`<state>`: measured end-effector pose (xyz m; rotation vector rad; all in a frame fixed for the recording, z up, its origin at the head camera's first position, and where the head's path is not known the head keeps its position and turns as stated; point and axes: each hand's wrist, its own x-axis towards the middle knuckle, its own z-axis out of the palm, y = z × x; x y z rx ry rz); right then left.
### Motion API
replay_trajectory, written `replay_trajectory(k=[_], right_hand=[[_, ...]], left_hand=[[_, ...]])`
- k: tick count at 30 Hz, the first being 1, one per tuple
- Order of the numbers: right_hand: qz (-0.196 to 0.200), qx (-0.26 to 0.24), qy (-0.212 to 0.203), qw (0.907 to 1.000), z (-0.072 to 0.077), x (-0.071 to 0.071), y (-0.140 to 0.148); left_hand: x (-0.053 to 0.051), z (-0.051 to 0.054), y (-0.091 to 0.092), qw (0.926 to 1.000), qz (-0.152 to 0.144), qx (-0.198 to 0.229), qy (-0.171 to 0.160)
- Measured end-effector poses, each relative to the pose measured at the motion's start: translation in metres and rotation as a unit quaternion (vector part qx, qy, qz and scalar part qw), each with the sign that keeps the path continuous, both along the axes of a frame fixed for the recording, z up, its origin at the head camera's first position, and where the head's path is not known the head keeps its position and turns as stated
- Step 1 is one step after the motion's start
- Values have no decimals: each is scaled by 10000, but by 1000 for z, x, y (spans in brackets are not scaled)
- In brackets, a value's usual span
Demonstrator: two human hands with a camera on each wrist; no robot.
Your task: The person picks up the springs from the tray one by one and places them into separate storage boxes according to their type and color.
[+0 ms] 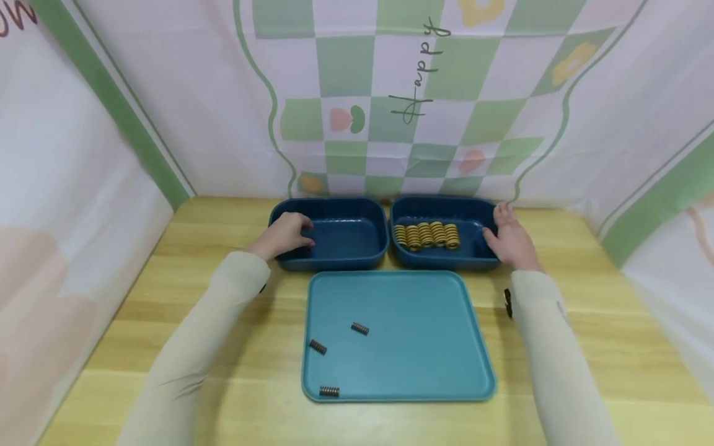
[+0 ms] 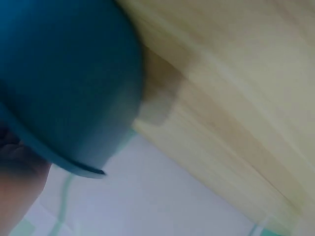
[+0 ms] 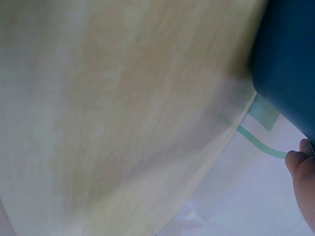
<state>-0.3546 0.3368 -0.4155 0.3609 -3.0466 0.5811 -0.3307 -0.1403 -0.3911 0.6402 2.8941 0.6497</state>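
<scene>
In the head view my left hand (image 1: pixel 287 235) reaches over the left end of the left blue bin (image 1: pixel 346 263). Its fingers bend loosely down inside, thumb and forefinger apart, with nothing visible between them; the palm hides that end of the bin's floor. My right hand (image 1: pixel 512 238) rests on the right end of the right blue bin (image 1: pixel 446 263), fingers extended along the rim and thumb inside. A row of several brass-coloured coil springs (image 1: pixel 426 235) stands in that bin, left of the thumb. Each wrist view shows a bin's outer wall, with part of the hand at the rim.
A teal tray (image 1: pixel 401 334) lies in front of the bins. Three dark coil springs lie on its left half: one spring (image 1: pixel 359 328) towards the middle, another spring (image 1: pixel 318 347) near the left rim, a third spring (image 1: pixel 329 391) at the front. A printed curtain (image 1: pixel 401 124) hangs behind.
</scene>
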Motion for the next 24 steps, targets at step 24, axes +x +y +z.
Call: replay_trajectory(k=[24], right_hand=[[-51,22,-22,10000,-1,-1,0]], left_hand=[[119,-2,88,9591,-2780,-435,300]])
